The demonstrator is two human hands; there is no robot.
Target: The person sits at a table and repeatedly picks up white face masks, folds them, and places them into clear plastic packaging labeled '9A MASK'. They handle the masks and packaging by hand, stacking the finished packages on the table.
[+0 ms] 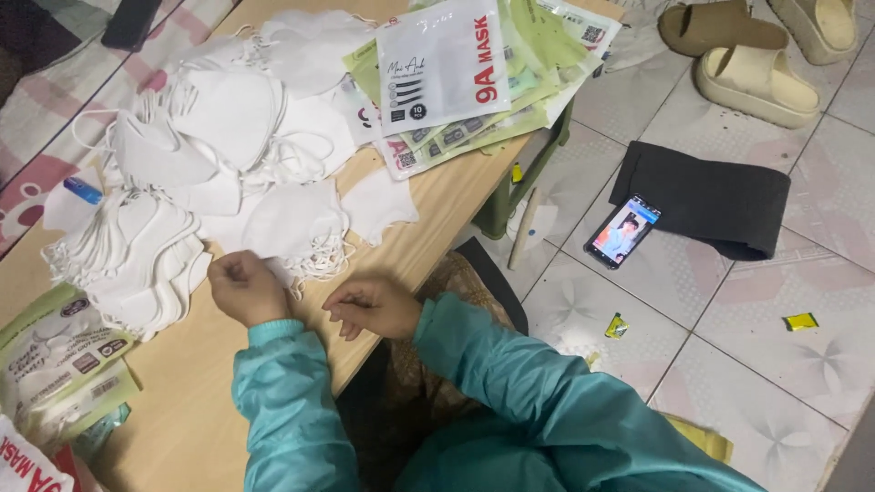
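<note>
I am working at a white face mask (296,228) lying flat on the tabletop (210,401) just in front of me, its ear loops trailing toward my hands. My left hand (244,287) is curled nearly into a fist, pinching the near edge of that mask, and my right hand (374,307) is loosely curled just right of it, fingers bent inward; I cannot tell whether it is holding a loop or nothing at all. Judging by how things are lying, most of the work is waiting: a big loose pile of white masks (219,118) is spreading across the far side, and a neater stack of masks (137,260) is sitting to the left, touching the pile. Flat green and white packets (474,82) are fanning out at the far right corner, and more packets (55,355) are lying at the near left. A blue lighter (83,190) is resting by the left edge. Off the tabletop, on the tiled floor (766,310), a phone (622,230) is leaning on a dark folded cloth (711,196), with beige sandals (756,55) farther off. The tangled loops are crowding my working spot.
</note>
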